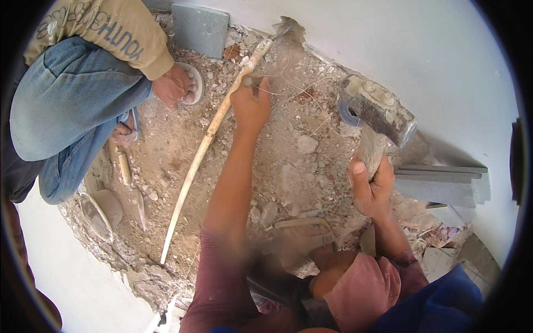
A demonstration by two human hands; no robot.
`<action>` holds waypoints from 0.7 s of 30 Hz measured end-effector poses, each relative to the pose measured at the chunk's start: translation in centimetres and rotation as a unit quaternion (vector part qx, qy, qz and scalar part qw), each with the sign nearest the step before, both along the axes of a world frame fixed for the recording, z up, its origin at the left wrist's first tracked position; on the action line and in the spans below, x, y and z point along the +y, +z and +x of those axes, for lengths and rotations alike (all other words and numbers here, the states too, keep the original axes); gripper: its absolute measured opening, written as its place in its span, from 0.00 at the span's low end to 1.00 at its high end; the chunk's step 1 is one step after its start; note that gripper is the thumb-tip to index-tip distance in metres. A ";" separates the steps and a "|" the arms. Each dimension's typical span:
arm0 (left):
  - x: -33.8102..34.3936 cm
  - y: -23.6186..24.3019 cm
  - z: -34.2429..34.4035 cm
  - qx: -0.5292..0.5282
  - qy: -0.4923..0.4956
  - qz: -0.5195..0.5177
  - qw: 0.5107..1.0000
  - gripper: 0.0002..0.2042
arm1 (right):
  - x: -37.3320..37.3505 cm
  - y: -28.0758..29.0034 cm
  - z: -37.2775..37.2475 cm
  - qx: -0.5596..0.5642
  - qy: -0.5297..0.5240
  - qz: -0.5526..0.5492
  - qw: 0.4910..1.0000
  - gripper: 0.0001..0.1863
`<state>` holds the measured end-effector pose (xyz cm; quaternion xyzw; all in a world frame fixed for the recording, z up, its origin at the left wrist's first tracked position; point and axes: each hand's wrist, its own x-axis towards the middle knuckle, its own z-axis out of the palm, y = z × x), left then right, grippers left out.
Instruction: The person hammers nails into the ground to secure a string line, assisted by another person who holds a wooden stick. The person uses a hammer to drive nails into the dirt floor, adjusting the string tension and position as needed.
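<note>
My right hand (pixel 371 191) grips a sledgehammer (pixel 378 108) by its thick wooden handle, close under the dusty, worn metal head. The hammer is raised, with its head toward the white wall. My left hand (pixel 250 108) is closed around a small dark, round-ended piece that I cannot make out. Just left of that hand, a long pale wooden pole (pixel 205 147) runs slantwise over the rubble. Its far end meets a broken hole (pixel 291 30) at the foot of the wall; whether my fingers touch the pole is unclear. Thin loose wires (pixel 311 91) curl beside my left hand.
At left a person in jeans (pixel 72 100) crouches, one hand (pixel 171 86) by a sandal. A trowel (pixel 126 172) and an upturned bowl-like container (pixel 97 213) lie nearby. Grey tiles are stacked (pixel 444 186) at right; another tile (pixel 200 30) leans on the wall (pixel 416 39). Rubble (pixel 294 166) covers the ground.
</note>
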<state>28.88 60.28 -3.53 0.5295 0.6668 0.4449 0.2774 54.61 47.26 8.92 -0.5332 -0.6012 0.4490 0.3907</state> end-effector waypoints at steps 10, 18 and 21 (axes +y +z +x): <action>6.3 2.7 1.9 0.133 -0.096 -0.034 0.986 0.05 | 2.7 0.4 -1.5 -0.027 -0.012 0.047 0.998 0.17; 5.4 1.6 2.5 0.089 -0.118 0.031 0.988 0.10 | 7.5 5.7 -4.1 -0.067 0.000 0.124 0.990 0.17; 5.3 1.4 3.1 0.111 -0.111 0.055 0.986 0.11 | 8.5 5.8 -4.8 0.017 0.025 0.202 0.979 0.17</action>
